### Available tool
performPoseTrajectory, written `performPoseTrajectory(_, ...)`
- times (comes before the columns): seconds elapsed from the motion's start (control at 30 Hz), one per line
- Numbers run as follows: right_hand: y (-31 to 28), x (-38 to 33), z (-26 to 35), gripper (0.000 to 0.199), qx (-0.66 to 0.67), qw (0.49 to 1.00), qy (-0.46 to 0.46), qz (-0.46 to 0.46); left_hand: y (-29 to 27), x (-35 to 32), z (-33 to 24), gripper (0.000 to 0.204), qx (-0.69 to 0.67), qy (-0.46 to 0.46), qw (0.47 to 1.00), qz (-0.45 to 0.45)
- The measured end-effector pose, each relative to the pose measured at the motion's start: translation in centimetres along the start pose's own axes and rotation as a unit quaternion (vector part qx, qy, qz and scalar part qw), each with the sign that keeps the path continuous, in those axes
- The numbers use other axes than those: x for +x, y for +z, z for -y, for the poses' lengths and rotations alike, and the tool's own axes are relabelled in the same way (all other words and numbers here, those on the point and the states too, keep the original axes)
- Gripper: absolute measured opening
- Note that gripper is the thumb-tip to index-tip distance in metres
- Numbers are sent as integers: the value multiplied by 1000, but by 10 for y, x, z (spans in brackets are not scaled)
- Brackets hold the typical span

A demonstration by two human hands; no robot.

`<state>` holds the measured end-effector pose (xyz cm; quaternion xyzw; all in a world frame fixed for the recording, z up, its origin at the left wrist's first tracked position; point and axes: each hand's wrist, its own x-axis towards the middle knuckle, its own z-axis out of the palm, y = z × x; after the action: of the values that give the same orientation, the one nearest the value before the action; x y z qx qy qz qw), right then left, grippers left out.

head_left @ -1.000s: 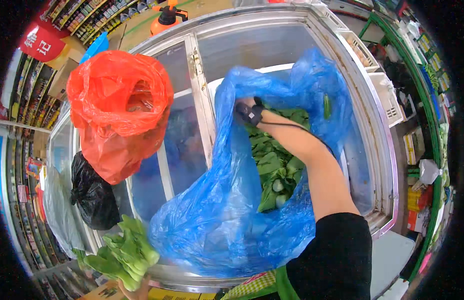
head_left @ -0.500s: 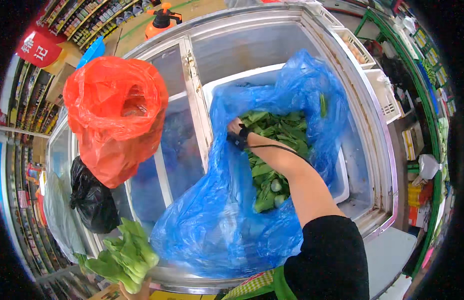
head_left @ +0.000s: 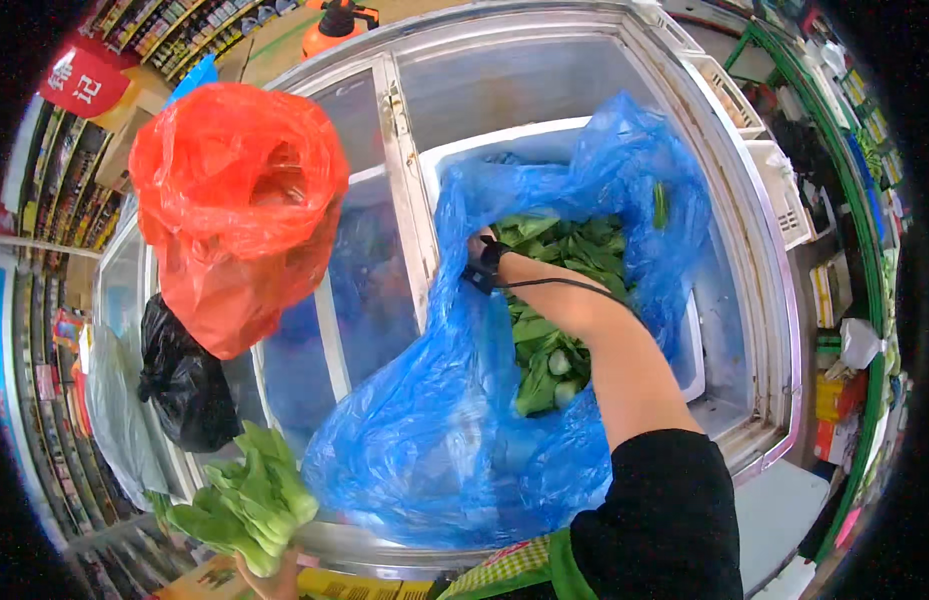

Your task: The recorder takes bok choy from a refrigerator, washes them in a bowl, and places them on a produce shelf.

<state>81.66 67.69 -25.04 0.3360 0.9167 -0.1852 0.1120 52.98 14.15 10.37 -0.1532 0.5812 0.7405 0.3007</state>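
Note:
At the lower left my left hand (head_left: pixel 272 580) is closed around the base of a bunch of bok choy (head_left: pixel 246 500), its broad green leaves fanning up and away. My right arm reaches across into a large blue plastic bag (head_left: pixel 414 430). My right hand (head_left: pixel 480 243), below a black wrist device, is at the left side of the bag's opening against the plastic. Its fingers are mostly hidden, so their grip does not show. Beside it, more bok choy (head_left: pixel 569 275) fills the bag, leaves mostly uppermost, with a few pale stem ends nearer me.
The blue bag spreads over a white tub (head_left: pixel 559 128) in a chest freezer with a metal frame (head_left: pixel 409 170). On its left side stand a puffed red bag (head_left: pixel 244 200) and a tied black bag (head_left: pixel 184 390). White crates (head_left: pixel 779 190) line the right; an orange sprayer (head_left: pixel 334 30) is behind.
The whole view has shifted slightly, so the freezer and bags sit a little differently. Both hands keep nearly the same places; the bok choy stays in my left hand.

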Motion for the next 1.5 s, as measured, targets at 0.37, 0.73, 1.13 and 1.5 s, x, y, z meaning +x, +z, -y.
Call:
performPoseTrajectory(0.37,7,-3,8,14,-12,998,-58,27,1,3,0,63,16,-10,999,48)
performPoseTrajectory(0.73,3,-60,-37,14,-99,985,-109,-90,-19,13,1,64,-12,-8,1000,26)
performPoseTrajectory(1.13,-178,-306,23,58,345,933,-97,28,-24,17,15,88,278,225,929,94)
performPoseTrajectory(1.5,-277,-337,231,53,155,895,-192,-371,-49,39,12,83,413,329,831,175)
